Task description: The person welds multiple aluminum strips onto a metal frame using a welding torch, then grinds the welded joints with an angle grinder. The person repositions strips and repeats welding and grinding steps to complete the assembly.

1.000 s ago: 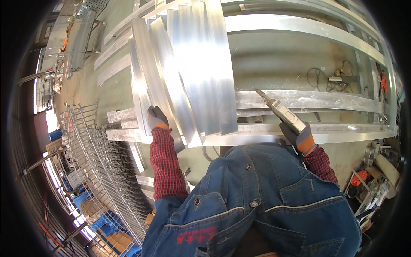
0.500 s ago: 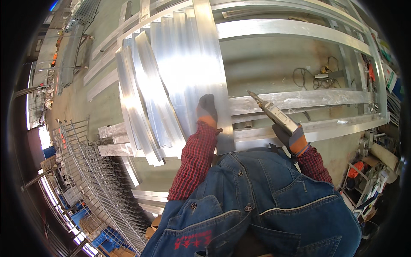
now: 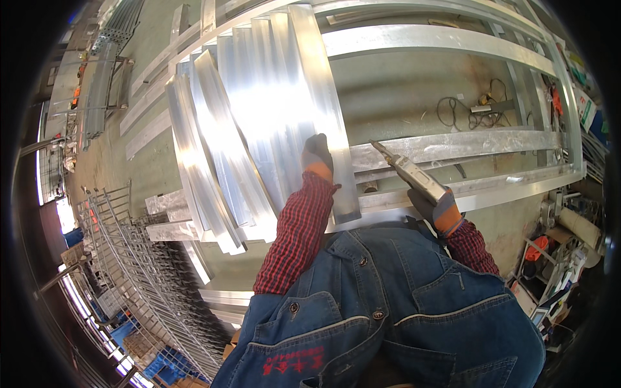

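Note:
My left hand (image 3: pixel 317 155), in a dark glove with an orange cuff, is closed at the left edge of a long silver metal profile (image 3: pixel 330 116). Its fingertips are curled and partly hidden. This profile lies rightmost on a row of similar shiny metal profiles (image 3: pixel 236 129), overlapping side by side, with strong glare across their middle. To the right, my right hand (image 3: pixel 440 210), gloved alike, is wrapped round the rear of a slim hand-held tool (image 3: pixel 417 176) with a silver body. Its narrow dark tip points away and to the left, above the frame bars.
The profiles rest across a large metal frame (image 3: pixel 440 42) with several crossbars. Beyond the bars, a dark cable (image 3: pixel 453 111) lies on the floor. Metal racking (image 3: pixel 123 239) stands at the left, and a cluttered cart (image 3: pixel 540 262) at the right. Long tubes (image 3: pixel 100 97) are stacked far left.
The rightmost profile has shifted a little, its near end now further right and further from my body. My left hand has moved slightly right with it. The right hand still holds the tool.

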Motion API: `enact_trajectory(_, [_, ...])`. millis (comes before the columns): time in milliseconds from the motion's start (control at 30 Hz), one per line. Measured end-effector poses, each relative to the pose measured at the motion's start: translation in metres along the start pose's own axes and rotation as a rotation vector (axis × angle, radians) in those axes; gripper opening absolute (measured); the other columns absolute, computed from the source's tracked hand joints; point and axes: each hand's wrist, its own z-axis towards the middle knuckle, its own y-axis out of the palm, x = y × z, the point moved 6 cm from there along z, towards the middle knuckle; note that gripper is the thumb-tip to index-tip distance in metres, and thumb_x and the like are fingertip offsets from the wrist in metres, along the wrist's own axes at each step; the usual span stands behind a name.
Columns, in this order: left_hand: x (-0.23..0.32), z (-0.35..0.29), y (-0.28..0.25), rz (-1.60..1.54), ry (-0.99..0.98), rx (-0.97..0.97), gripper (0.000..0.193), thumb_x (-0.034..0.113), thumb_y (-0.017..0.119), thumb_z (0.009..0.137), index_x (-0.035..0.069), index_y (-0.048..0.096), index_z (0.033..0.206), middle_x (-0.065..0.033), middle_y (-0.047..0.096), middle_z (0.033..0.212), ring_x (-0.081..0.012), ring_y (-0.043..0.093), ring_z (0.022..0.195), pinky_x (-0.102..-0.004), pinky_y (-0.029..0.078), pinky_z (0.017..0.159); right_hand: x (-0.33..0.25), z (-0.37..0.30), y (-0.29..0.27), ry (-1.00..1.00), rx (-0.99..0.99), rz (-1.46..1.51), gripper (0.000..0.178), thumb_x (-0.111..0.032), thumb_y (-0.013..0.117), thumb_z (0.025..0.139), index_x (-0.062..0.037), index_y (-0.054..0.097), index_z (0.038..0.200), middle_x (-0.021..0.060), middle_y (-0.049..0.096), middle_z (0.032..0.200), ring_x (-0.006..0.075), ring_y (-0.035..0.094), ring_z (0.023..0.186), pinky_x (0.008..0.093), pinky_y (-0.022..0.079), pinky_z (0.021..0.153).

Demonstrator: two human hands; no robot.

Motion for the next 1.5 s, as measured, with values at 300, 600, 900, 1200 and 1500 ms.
enact_trajectory(300, [0.006,-0.004,0.001,0.246,0.107,-0.033,0.037,0.029,0.060,0.112,-0.001,0.072,0.132,-0.0124,0.078,0.120,-0.0244,0.070,0.107,-0.0386,0.055,0.096,-0.015,0.005,0.001,-0.030,0.012,-0.055,0.036,-0.018,0.083,0.098,-0.0013,0.076,0.128,0.0220,0.082,0.109,0.0392,0.082,0.100,0.0440,0.063,0.084])
enact_trajectory(600, [0.017,-0.010,0.004,0.274,0.120,-0.032,0.048,0.036,0.067,0.106,-0.004,0.074,0.132,-0.0191,0.079,0.116,-0.0296,0.072,0.108,-0.0409,0.054,0.101,-0.016,0.007,0.003,-0.018,-0.012,-0.066,0.036,-0.020,0.083,0.098,-0.0019,0.076,0.128,0.0224,0.082,0.109,0.0398,0.081,0.101,0.0447,0.063,0.084])
enact_trajectory(900, [0.015,0.000,0.006,0.464,0.184,-0.048,0.040,0.030,0.062,0.109,-0.002,0.073,0.131,-0.0201,0.078,0.125,-0.0325,0.072,0.116,-0.0409,0.054,0.106,-0.012,0.007,0.006,0.001,-0.011,-0.027,0.038,-0.020,0.083,0.098,-0.0024,0.075,0.130,0.0215,0.082,0.109,0.0363,0.082,0.102,0.0429,0.063,0.084])
enact_trajectory(1200, [-0.023,0.037,-0.005,0.211,-0.044,-0.183,0.048,0.034,0.064,0.109,-0.001,0.071,0.140,-0.0157,0.077,0.130,-0.0299,0.071,0.119,-0.0413,0.054,0.107,0.000,0.004,0.005,0.183,-0.049,-0.011,0.041,-0.019,0.084,0.098,-0.0008,0.074,0.134,0.0192,0.083,0.111,0.0290,0.083,0.101,0.0375,0.063,0.084])
enact_trajectory(1500, [-0.003,0.053,-0.004,0.543,-0.130,-0.281,0.061,0.049,0.075,0.100,0.000,0.075,0.137,-0.0118,0.079,0.106,-0.0230,0.074,0.092,-0.0383,0.060,0.083,-0.015,0.012,-0.001,0.138,-0.062,-0.073,0.043,-0.016,0.084,0.099,0.0010,0.073,0.138,0.0140,0.083,0.114,0.0168,0.079,0.100,0.0328,0.062,0.086])
